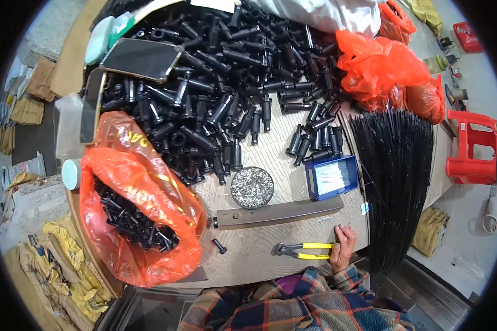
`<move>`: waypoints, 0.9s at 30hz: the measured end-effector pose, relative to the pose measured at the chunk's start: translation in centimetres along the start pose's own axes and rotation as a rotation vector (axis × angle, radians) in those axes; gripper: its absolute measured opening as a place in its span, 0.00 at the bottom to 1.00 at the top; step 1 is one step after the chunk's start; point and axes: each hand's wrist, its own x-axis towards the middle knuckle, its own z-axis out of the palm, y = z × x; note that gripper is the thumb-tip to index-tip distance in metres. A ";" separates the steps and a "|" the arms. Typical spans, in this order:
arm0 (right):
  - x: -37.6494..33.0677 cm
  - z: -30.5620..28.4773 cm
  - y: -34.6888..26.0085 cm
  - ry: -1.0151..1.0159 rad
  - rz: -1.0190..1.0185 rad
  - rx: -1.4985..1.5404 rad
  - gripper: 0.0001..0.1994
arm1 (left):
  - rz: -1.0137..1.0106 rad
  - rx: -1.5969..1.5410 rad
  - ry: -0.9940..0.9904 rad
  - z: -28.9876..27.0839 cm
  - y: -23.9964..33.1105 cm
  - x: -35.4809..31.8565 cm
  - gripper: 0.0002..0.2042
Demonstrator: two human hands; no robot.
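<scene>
My right hand [343,246] rests on the table's near right side, its fingers stretched forward and lying loosely. The thumb side is against the handle ends of a pair of cutting pliers [303,251] with yellow grips; the pliers lie flat, jaws pointing left. My left hand is out of sight. Left of the pliers lies a single small black bolt-like part [219,246]. Behind them is a long grey-brown bar [279,214], set slightly aslant. A round dish [252,187] of small shiny metal pieces stands just beyond the bar, near a blue box [333,177] holding pale thin strips.
Black cylindrical parts [221,60] are heaped across the back. At left an open red plastic bag [141,215] holds small black parts. A bundle of long black rods [395,187] lies at right, below red bags [384,69]. A phone [142,58] leans on the heap; a red stool [472,146] stands beyond.
</scene>
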 end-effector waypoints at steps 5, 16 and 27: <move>-0.2 0.1 0.0 -0.001 -0.007 0.067 0.25 | 0.080 0.064 -0.031 -0.6 -0.2 4.0 0.16; -2.5 0.6 2.5 0.232 -0.082 0.193 0.29 | 0.311 0.123 -0.058 -4.6 -1.1 11.9 0.16; -3.2 1.8 3.3 0.419 -0.304 0.408 0.23 | 0.561 0.097 0.088 -5.7 3.5 17.1 0.15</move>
